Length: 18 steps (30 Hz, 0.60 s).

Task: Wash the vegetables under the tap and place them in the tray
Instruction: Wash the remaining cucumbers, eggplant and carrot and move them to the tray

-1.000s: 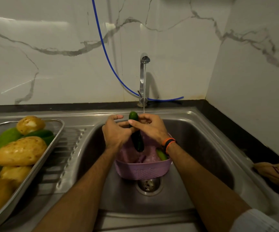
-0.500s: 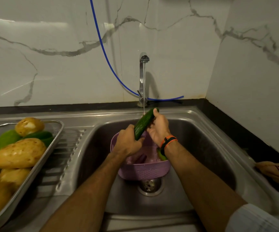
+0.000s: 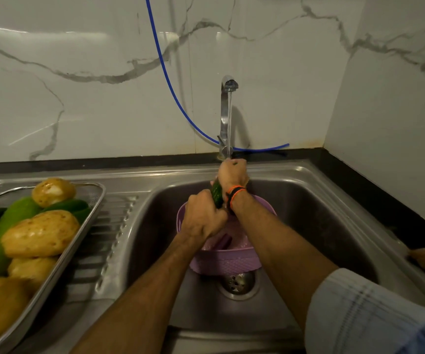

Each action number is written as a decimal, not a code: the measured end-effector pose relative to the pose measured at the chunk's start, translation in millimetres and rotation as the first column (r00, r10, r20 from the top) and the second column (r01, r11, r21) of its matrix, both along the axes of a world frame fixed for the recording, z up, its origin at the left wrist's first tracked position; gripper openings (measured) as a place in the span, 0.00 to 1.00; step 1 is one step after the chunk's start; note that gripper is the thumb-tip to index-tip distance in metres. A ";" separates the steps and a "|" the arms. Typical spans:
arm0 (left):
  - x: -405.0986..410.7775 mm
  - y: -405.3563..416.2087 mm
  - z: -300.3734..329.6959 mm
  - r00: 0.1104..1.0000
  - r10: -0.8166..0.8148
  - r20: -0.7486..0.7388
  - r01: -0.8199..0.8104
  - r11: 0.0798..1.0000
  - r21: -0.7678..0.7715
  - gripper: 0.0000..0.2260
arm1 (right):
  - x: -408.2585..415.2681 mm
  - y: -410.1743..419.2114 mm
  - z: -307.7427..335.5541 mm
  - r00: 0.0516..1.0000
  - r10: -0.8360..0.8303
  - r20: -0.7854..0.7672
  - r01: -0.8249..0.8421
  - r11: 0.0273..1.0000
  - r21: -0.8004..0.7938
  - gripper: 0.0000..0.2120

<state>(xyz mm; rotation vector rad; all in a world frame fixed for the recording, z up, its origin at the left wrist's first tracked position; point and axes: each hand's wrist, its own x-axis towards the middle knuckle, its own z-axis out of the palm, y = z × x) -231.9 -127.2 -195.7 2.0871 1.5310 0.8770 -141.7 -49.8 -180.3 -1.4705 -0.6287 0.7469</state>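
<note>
Both hands grip the cucumber under the tap: left hand low, right hand up top, above the purple basket.

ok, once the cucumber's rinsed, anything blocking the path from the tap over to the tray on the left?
Nothing visible blocks it. Both hands, left and right, grip the cucumber under the tap; the draining board between sink and tray is bare. The tray is already piled with potatoes and green vegetables, leaving little free space.

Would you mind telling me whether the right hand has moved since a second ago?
Yes. The right hand has moved away from the person, toward the tap base, gripping the cucumber.
</note>
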 end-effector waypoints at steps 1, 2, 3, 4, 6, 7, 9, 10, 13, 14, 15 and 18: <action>0.0 -0.6 0.8 1.000 0.000 0.027 0.001 1.000 -0.013 0.09 | 8.6 4.9 -3.4 0.997 0.023 -0.069 -0.022 1.000 0.021 0.07; -0.2 -1.8 1.6 0.998 0.004 0.064 -0.002 0.999 -0.033 0.09 | 13.0 -0.1 -1.4 0.985 0.062 -0.162 -0.049 0.996 0.081 0.07; 0.6 -1.9 2.2 0.992 0.018 0.122 -0.010 0.998 -0.068 0.09 | 13.1 -8.5 4.8 0.953 0.107 -0.283 -0.064 0.985 0.157 0.06; 1.4 -2.2 2.6 0.981 0.034 0.192 -0.013 0.994 -0.109 0.08 | 12.7 -15.7 9.2 0.900 0.169 -0.403 -0.079 0.970 0.231 0.05; 2.3 -3.3 3.5 0.954 0.071 0.292 -0.012 0.980 -0.199 0.04 | 14.6 -19.4 8.3 0.793 0.281 -0.541 -0.082 0.929 0.362 0.05; 1.9 -2.7 1.9 0.948 0.080 0.308 -0.008 0.973 -0.229 0.03 | 11.7 -21.5 7.3 0.786 0.300 -0.541 -0.076 0.915 0.397 0.06; 0.1 -2.3 0.1 0.951 0.072 0.300 -0.001 0.973 -0.229 0.03 | 3.5 -25.7 3.9 0.871 0.263 -0.416 -0.082 0.911 0.404 0.08; 0.3 -2.7 0.0 0.958 0.061 0.282 -0.003 0.980 -0.201 0.03 | 1.0 -25.1 1.9 0.939 0.193 -0.283 -0.079 0.927 0.368 0.09; -1.0 -4.0 0.6 0.979 0.034 0.200 -0.013 0.995 -0.104 0.05 | -3.6 -19.3 5.0 1.000 -0.010 0.024 0.004 0.973 0.231 0.08; -0.9 -5.3 1.0 0.981 0.025 0.192 -0.007 0.995 -0.097 0.05 | -3.0 -16.9 8.4 0.998 -0.038 0.043 0.029 0.982 0.186 0.07; -0.5 -5.6 0.4 0.980 0.016 0.199 0.005 0.994 -0.106 0.05 | -0.5 -15.4 12.6 0.998 -0.040 0.046 0.034 0.991 0.129 0.07; -0.6 -5.7 0.1 0.968 0.030 0.249 0.014 0.985 -0.174 0.06 | 13.1 -13.3 25.1 0.989 0.036 -0.144 -0.028 0.998 0.055 0.03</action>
